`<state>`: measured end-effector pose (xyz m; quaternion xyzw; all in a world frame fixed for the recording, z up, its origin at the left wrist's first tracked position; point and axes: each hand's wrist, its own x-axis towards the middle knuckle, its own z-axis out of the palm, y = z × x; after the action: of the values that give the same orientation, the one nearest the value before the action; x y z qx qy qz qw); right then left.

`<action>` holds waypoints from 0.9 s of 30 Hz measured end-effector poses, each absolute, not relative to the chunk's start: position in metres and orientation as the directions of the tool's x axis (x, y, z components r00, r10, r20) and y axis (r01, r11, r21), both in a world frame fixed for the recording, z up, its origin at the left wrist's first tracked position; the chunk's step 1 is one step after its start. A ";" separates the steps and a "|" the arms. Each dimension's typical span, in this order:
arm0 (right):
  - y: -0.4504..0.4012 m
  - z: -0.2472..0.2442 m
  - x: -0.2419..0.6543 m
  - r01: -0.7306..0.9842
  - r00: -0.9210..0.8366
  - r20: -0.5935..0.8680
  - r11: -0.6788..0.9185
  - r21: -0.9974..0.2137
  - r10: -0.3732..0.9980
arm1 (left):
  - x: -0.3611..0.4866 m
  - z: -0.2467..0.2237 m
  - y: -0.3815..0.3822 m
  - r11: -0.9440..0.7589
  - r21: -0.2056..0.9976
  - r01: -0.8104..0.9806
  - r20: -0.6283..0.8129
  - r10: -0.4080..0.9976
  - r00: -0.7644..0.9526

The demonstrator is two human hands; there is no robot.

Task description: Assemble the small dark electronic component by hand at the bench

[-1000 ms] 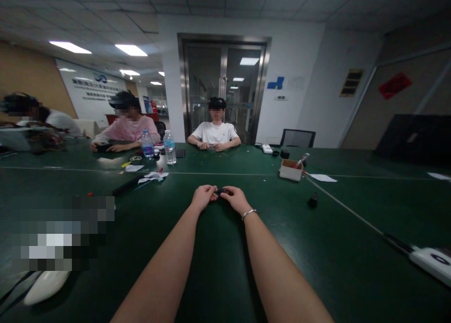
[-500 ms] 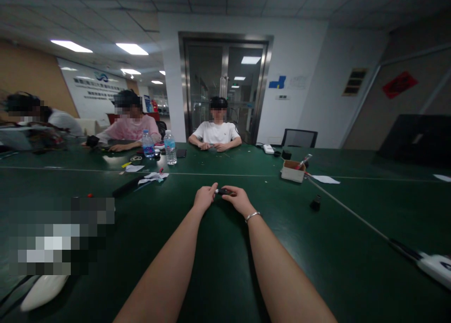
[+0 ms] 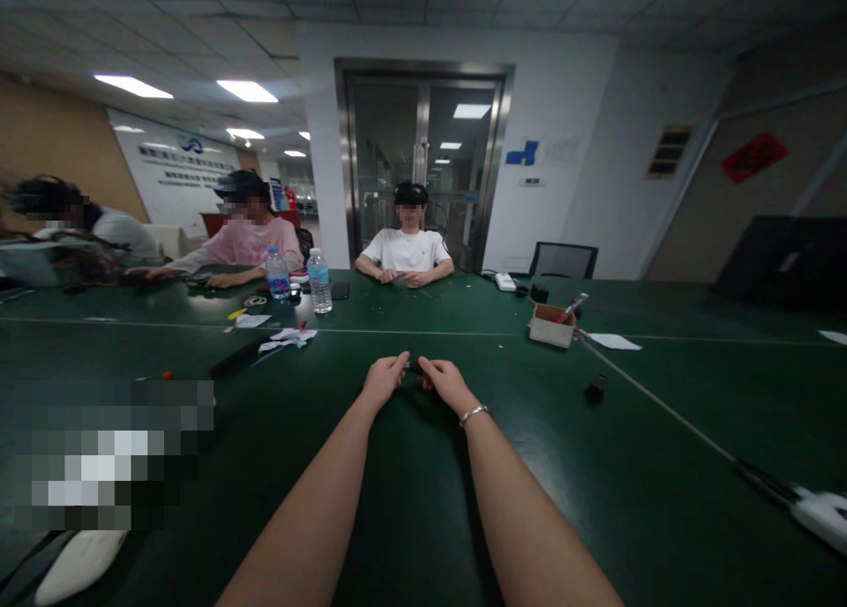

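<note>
My left hand (image 3: pixel 385 380) and my right hand (image 3: pixel 447 383) meet just above the green table (image 3: pixel 423 501), closed around a short black stick-like object (image 3: pixel 415 368). The left fingers pinch its left end, where a light shiny bit shows. Around its right part, the right thumb and fingers are pressed together. Most of the object is hidden by the fingers, and I cannot make out its kind. A silver bracelet (image 3: pixel 474 415) circles my right wrist.
Right of my hands lie a small black piece (image 3: pixel 595 389) and an open cardboard box (image 3: pixel 551 326) with pens in it. Two water bottles (image 3: pixel 320 281) stand at the back left. Crumpled paper (image 3: pixel 289 338) lies nearer. Several people sit around the table.
My right thumb and fingers have shifted left along the black object, covering more of it. My left hand stays almost in place.
</note>
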<state>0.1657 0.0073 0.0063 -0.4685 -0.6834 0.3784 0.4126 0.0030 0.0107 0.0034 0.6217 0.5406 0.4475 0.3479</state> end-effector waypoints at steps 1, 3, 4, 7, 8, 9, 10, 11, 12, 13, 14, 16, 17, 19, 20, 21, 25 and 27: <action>0.008 0.005 0.165 0.360 -0.193 0.197 0.256 -0.897 0.961 | 0.003 0.003 0.011 -0.179 0.926 0.332 0.179 0.983 0.030; 0.010 0.003 0.163 0.403 -0.144 0.185 0.229 -0.886 0.972 | 0.003 0.002 0.011 -0.184 0.941 0.284 0.177 0.983 0.052; 0.010 0.003 0.162 0.412 -0.131 0.183 0.221 -0.884 0.974 | 0.003 0.002 0.011 -0.185 0.947 0.264 0.175 0.983 0.062; 0.010 0.004 0.162 0.394 -0.111 0.183 0.213 -0.894 0.977 | 0.003 0.002 0.012 -0.189 0.959 0.212 0.170 0.980 0.104; 0.010 0.005 0.162 0.382 -0.104 0.181 0.208 -0.900 0.978 | 0.003 0.002 0.012 -0.191 0.961 0.200 0.171 0.978 0.116; 0.010 0.006 0.163 0.371 -0.096 0.178 0.201 -0.906 0.979 | 0.003 0.003 0.011 -0.195 0.962 0.190 0.174 0.977 0.122; 0.009 0.007 0.163 0.362 -0.089 0.174 0.194 -0.912 0.981 | 0.002 0.003 0.011 -0.200 0.962 0.185 0.179 0.976 0.128; 0.009 0.008 0.163 0.356 -0.084 0.167 0.186 -0.916 0.982 | 0.002 0.003 0.010 -0.208 0.961 0.180 0.186 0.974 0.132; 0.009 0.008 0.164 0.351 -0.083 0.160 0.179 -0.919 0.984 | 0.002 0.004 0.009 -0.218 0.960 0.174 0.195 0.971 0.137; 0.009 0.009 0.164 0.346 -0.084 0.154 0.174 -0.922 0.984 | 0.002 0.004 0.008 -0.230 0.959 0.164 0.208 0.968 0.143; 0.010 0.009 0.164 0.342 -0.086 0.149 0.170 -0.924 0.985 | 0.001 0.005 0.006 -0.244 0.958 0.150 0.222 0.964 0.148; 0.011 0.008 0.164 0.341 -0.092 0.145 0.168 -0.925 0.985 | 0.001 0.008 0.002 -0.261 0.959 0.113 0.243 0.958 0.153; 0.012 0.007 0.164 0.345 -0.093 0.145 0.168 -0.923 0.985 | 0.000 0.009 0.000 -0.262 0.960 0.095 0.246 0.957 0.153; 0.013 0.006 0.164 0.359 -0.090 0.145 0.168 -0.918 0.985 | -0.001 0.012 -0.003 -0.247 0.967 0.065 0.234 0.959 0.157; 0.013 0.006 0.164 0.363 -0.090 0.145 0.168 -0.916 0.985 | -0.001 0.012 -0.004 -0.235 0.971 0.052 0.224 0.961 0.162; 0.014 0.005 0.164 0.363 -0.089 0.144 0.167 -0.917 0.985 | -0.002 0.012 -0.004 -0.227 0.973 0.040 0.218 0.961 0.169; 0.013 0.005 0.164 0.358 -0.100 0.154 0.180 -0.916 0.983 | -0.006 0.009 -0.003 -0.233 0.972 -0.001 0.229 0.955 0.188; 0.013 0.005 0.164 0.364 -0.107 0.160 0.188 -0.912 0.981 | -0.007 0.007 -0.002 -0.239 0.971 -0.022 0.239 0.952 0.189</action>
<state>0.1638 0.0131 0.0054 -0.5200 -0.6467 0.3681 0.4194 -0.0072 -0.0018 0.0074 0.6025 0.3859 0.5064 0.4813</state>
